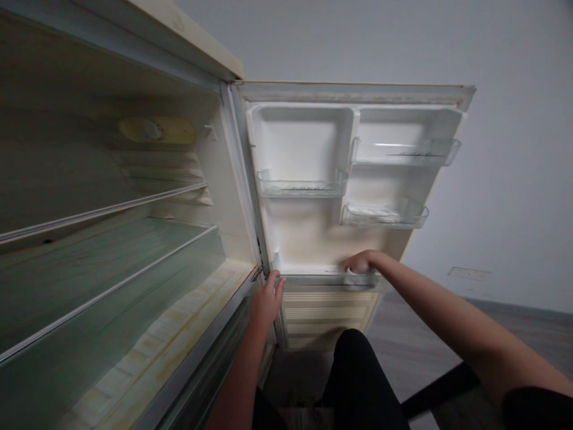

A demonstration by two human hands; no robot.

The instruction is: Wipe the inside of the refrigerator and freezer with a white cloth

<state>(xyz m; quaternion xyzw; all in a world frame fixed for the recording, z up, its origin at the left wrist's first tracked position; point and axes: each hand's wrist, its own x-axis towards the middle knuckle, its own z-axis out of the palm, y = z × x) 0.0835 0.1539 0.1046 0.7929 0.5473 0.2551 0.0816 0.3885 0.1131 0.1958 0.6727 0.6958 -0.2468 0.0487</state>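
The refrigerator door (304, 233) stands wide open, with a long clear door shelf (313, 280) along its lower part. My left hand (267, 295) grips the left end of that shelf, thumb and fingers at its rim. Toward the right end, my right hand (358, 263) reaches down into the shelf, fingers curled and partly hidden. A white wad (351, 276) shows under those fingers, pressed inside the shelf; whether it is cloth or paper I cannot tell.
On the left is the refrigerator compartment (233, 239) with glass shelves and a yellow-stained drawer area. Smaller clear door bins (302, 190) (385, 218) sit higher up. My dark-clothed knee (358, 358) is below the door, and a pale wall (514, 179) lies to the right.
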